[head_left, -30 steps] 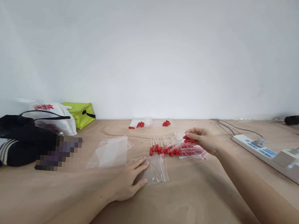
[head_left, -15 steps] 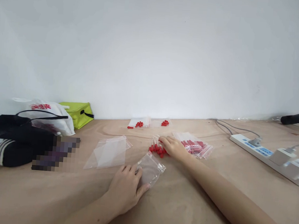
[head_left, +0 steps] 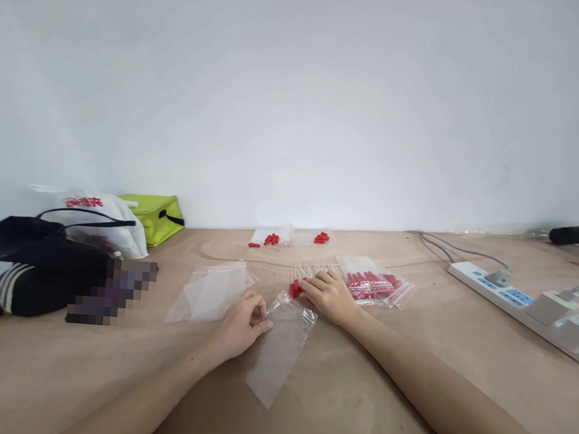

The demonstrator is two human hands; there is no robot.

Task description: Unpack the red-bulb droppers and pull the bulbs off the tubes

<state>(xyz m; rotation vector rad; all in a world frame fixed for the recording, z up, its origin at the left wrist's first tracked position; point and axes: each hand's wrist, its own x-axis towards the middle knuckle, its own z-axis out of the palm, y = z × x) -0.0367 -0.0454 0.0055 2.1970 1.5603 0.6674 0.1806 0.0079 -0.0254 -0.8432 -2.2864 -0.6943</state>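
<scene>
My left hand (head_left: 241, 321) is closed, pinching the upper left edge of an empty clear zip bag (head_left: 279, 350) that lies flat on the wooden table (head_left: 355, 396). My right hand (head_left: 329, 295) rests palm down over a loose pile of red-tipped sticks (head_left: 300, 279), fingers curled at the bag's mouth; whether it holds a stick is hidden. Just right of that hand lie filled zip bags of red-tipped sticks (head_left: 377, 284).
A stack of empty clear bags (head_left: 211, 292) lies to the left. Two small bags with red pieces (head_left: 292, 238) sit by the wall. Black, white and green bags (head_left: 66, 253) crowd the left side. A white power strip (head_left: 528, 303) with plugs and cables runs along the right.
My right hand left the filled bags and moved left onto the loose sticks. My left hand went from lying flat on the empty bag to pinching its edge; the bag turned and stretched toward me.
</scene>
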